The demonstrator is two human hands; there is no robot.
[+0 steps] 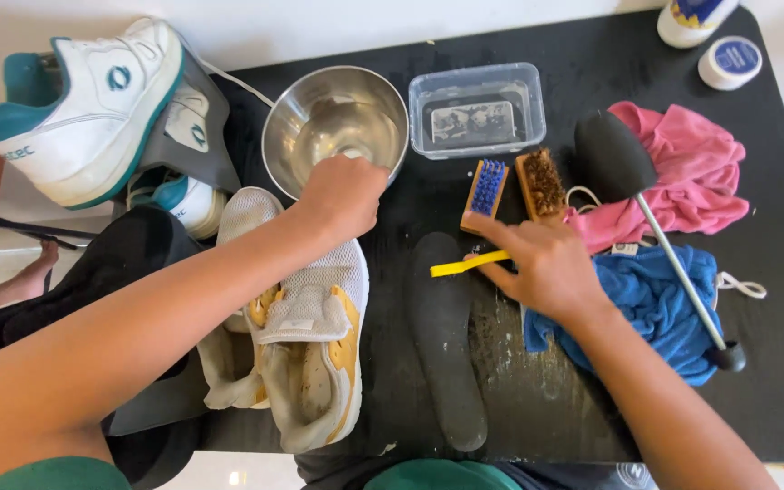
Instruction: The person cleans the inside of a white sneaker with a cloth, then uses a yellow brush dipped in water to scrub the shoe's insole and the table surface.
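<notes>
Table (592,73): black, wet and smeared under my hands.
Shoe (306,345): grey and yellow, lying near my left forearm at the table's near edge.
Insole (446,336): dark, flat between shoe and blue cloth (664,304).
Bowl (333,122): steel, at the far side.
Left hand (342,195): at the bowl's near rim, fingers curled; I cannot tell if it grips anything.
Right hand (542,263): fingers loosely spread, fingertips on the yellow brush (469,265).
Brushes: blue-bristled brush (485,189) and brown brush (540,181) just beyond my right hand.
</notes>
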